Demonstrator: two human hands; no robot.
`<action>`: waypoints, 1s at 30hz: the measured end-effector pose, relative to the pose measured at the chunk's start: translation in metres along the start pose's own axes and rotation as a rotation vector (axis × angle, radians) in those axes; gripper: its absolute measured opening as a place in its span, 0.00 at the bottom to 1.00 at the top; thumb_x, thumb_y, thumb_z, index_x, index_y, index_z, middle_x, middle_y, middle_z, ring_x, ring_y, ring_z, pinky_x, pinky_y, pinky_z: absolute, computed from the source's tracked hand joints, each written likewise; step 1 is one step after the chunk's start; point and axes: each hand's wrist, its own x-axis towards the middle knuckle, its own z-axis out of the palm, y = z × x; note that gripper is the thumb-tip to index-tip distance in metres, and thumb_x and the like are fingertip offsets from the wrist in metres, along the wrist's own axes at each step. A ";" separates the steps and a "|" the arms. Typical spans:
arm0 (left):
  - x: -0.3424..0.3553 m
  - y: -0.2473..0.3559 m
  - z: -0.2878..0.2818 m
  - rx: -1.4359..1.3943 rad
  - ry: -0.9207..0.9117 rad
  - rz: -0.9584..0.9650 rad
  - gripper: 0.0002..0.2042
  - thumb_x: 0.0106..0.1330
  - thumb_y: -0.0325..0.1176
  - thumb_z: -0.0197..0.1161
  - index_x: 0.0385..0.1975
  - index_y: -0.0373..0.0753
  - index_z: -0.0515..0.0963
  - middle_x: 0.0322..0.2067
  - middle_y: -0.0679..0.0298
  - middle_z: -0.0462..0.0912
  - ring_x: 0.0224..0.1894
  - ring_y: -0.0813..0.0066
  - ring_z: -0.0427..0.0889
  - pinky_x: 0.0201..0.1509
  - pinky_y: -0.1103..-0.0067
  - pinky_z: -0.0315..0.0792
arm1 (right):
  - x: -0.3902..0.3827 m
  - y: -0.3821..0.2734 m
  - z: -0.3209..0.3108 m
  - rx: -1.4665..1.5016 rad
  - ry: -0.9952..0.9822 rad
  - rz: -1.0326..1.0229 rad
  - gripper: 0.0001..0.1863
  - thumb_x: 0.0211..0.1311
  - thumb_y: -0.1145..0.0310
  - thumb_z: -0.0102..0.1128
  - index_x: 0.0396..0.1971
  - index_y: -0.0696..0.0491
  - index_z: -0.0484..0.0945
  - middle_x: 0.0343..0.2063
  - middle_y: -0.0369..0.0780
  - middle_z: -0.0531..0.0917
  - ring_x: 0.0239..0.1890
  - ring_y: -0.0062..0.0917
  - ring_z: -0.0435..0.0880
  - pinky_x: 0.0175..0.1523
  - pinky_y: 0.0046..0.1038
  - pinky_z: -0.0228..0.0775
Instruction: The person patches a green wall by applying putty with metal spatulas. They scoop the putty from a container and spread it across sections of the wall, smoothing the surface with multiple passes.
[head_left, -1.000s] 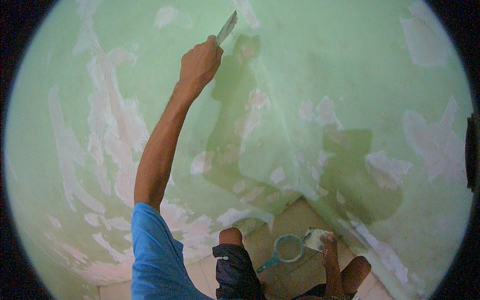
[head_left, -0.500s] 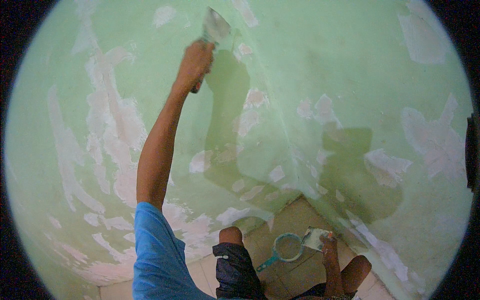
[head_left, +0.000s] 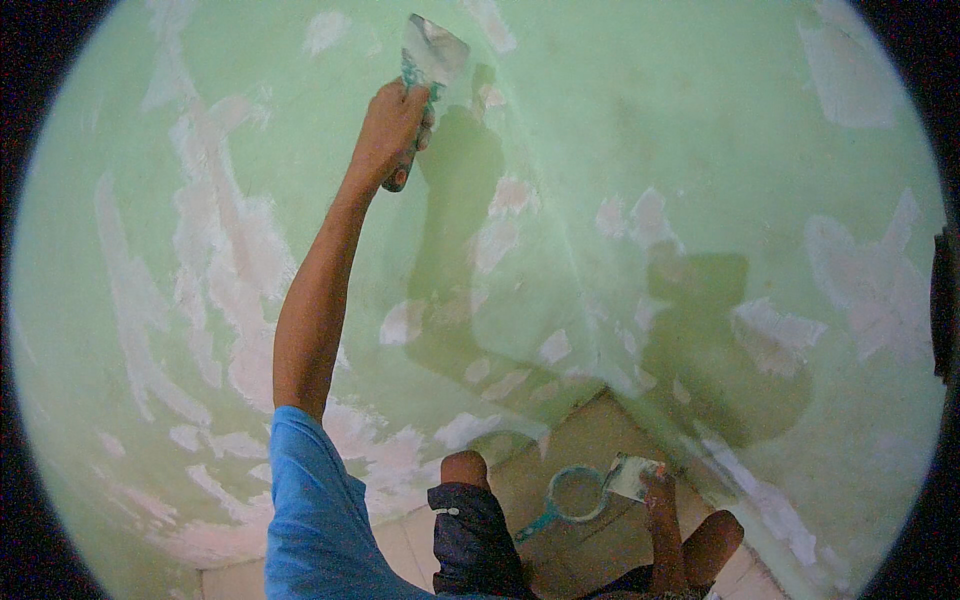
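High on the left wall, my left hand (head_left: 392, 130) is closed around the dark handle of a putty knife (head_left: 434, 55). Its wide metal blade points up, smeared with pale and green residue. Whether the blade touches the wall, I cannot tell. Low at the right, my right hand (head_left: 657, 486) grips a flat, square, whitish scraper (head_left: 628, 477) with orange near the fingers and dark smears. Just left of it, a teal-rimmed round dipper-like thing (head_left: 553, 495) with a handle rests near the floor; its inside is hard to make out.
Two green walls (head_left: 560, 150) meet in a corner, marked by several pale patches (head_left: 240, 240). Shadows of my arm and head fall across them. Below lies a tiled floor (head_left: 600, 430), with my knees (head_left: 464, 468) close to the walls. A dark object (head_left: 942, 305) stands at the right rim.
The putty knife has turned so more of its blade face shows, and its tip has shifted slightly right. My right hand and the scraper stay almost in place.
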 end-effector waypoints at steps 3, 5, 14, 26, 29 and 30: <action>0.006 -0.003 -0.011 0.068 0.055 0.117 0.17 0.65 0.41 0.46 0.24 0.31 0.68 0.16 0.56 0.73 0.14 0.67 0.73 0.20 0.71 0.69 | 0.010 0.006 -0.003 -0.066 -0.014 -0.004 0.18 0.58 0.52 0.60 0.31 0.53 0.72 0.15 0.32 0.67 0.15 0.21 0.64 0.20 0.27 0.52; 0.011 -0.033 -0.015 0.225 0.026 0.215 0.17 0.65 0.41 0.46 0.25 0.30 0.69 0.16 0.56 0.73 0.14 0.67 0.74 0.20 0.71 0.69 | 0.003 0.004 0.005 0.016 -0.091 -0.053 0.17 0.56 0.55 0.61 0.33 0.54 0.72 0.18 0.32 0.70 0.17 0.21 0.66 0.22 0.26 0.55; -0.001 -0.004 -0.007 -0.068 0.113 -0.011 0.15 0.64 0.39 0.48 0.26 0.30 0.69 0.17 0.59 0.74 0.14 0.72 0.73 0.19 0.74 0.68 | -0.036 -0.029 0.011 0.136 -0.008 -0.007 0.15 0.53 0.61 0.62 0.35 0.55 0.72 0.24 0.33 0.74 0.23 0.21 0.70 0.26 0.24 0.57; 0.001 -0.011 -0.011 0.083 0.059 -0.079 0.14 0.64 0.39 0.48 0.28 0.31 0.70 0.17 0.60 0.73 0.14 0.72 0.73 0.19 0.74 0.68 | -0.021 -0.013 0.011 0.265 -0.213 -0.254 0.15 0.52 0.64 0.64 0.37 0.54 0.73 0.28 0.36 0.77 0.28 0.25 0.73 0.33 0.29 0.62; -0.002 -0.008 -0.008 0.008 -0.018 -0.041 0.14 0.64 0.38 0.48 0.28 0.31 0.70 0.16 0.60 0.73 0.14 0.71 0.73 0.19 0.74 0.69 | -0.028 -0.011 0.017 0.164 -0.010 -0.186 0.21 0.50 0.65 0.66 0.43 0.55 0.70 0.34 0.38 0.77 0.34 0.26 0.74 0.37 0.30 0.63; -0.001 -0.004 -0.005 -0.038 0.004 -0.029 0.14 0.64 0.38 0.48 0.28 0.31 0.69 0.16 0.60 0.73 0.14 0.70 0.73 0.19 0.73 0.69 | -0.018 -0.004 0.008 0.187 -0.030 -0.133 0.23 0.49 0.66 0.66 0.44 0.55 0.69 0.36 0.38 0.77 0.36 0.26 0.75 0.38 0.30 0.64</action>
